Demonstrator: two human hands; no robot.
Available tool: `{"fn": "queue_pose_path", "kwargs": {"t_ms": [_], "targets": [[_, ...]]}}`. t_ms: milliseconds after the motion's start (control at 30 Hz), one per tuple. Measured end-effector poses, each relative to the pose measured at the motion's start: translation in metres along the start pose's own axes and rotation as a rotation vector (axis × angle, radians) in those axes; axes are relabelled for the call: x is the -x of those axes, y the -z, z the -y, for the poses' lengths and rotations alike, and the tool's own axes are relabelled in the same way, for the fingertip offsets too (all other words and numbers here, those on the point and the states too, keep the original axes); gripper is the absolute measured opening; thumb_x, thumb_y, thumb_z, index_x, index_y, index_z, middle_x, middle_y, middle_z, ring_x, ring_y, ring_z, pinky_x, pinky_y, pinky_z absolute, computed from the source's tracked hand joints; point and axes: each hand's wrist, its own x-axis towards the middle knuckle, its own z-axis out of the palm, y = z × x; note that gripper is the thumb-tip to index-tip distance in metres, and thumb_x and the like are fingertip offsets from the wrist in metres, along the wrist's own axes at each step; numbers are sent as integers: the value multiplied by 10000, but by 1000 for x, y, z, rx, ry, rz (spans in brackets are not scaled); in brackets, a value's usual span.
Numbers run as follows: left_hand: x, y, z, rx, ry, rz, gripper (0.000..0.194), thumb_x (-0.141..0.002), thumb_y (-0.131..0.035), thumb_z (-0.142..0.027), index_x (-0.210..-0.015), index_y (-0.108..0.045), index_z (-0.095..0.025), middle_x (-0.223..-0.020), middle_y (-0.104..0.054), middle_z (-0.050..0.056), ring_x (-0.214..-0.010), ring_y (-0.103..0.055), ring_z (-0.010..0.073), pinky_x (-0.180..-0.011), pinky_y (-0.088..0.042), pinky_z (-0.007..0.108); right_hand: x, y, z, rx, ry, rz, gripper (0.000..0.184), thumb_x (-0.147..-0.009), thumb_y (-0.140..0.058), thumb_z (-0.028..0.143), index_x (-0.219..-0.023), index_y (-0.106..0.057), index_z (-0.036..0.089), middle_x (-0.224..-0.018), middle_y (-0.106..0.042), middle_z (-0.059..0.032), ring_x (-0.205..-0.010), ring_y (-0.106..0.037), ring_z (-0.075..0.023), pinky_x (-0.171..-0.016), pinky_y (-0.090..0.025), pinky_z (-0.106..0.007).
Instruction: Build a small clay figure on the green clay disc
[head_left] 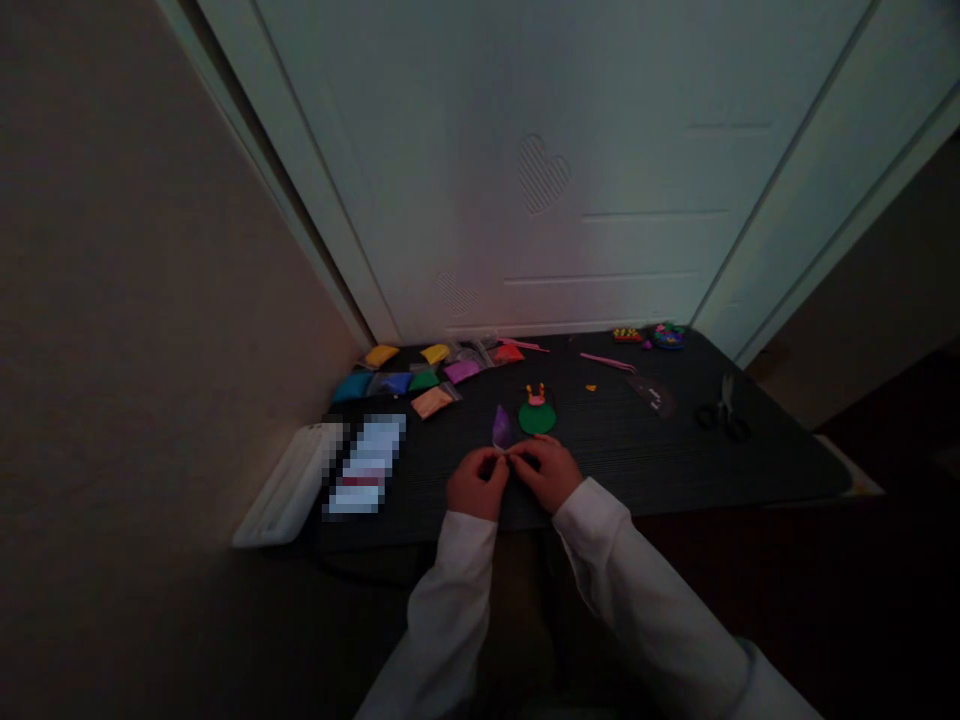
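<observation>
Near the front of the dark table, my left hand (478, 482) and my right hand (548, 472) meet with fingertips pinched together. They grip the near end of a small clear bag of purple clay (502, 428), which points away from me. Just beyond my right hand lies a flat green clay disc (537, 418). A small pink piece with orange stalks (535, 396) sits at its far edge. The exact hold of the fingertips on the bag's edge is too dim to make out.
Several bags of coloured clay, one of them peach (432, 402), lie at the back left. A lit phone (367, 465) and a white device (289, 485) are on the left. Black-handled scissors (724, 412), a pink tool (607, 362) and clay figures (667, 337) are on the right.
</observation>
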Motion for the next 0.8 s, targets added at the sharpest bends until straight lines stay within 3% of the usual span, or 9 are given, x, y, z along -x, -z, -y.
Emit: {"fn": "queue_pose_path", "kwargs": {"t_ms": [300,800], "targets": [[2,2,-5,-229,-29,-6,187,-656,-468,-303,-700,-596,-174,-668,-604,5,-624,-543,120,-597,-415,228,1,1,4,70,30,36,169,-743,-441,200,-841,-573,239,-860,-624,12,-842,-529,-114,-885,-237,-327],[1,6,-1,-208,-180,67,191,-709,-431,-291,-705,-584,-177,-687,-603,2,-641,-548,118,-590,-407,221,0,-1,4,69,-13,25,138,-738,-451,221,-792,-576,244,-821,-633,22,-774,-545,-123,-863,-265,-322]]}}
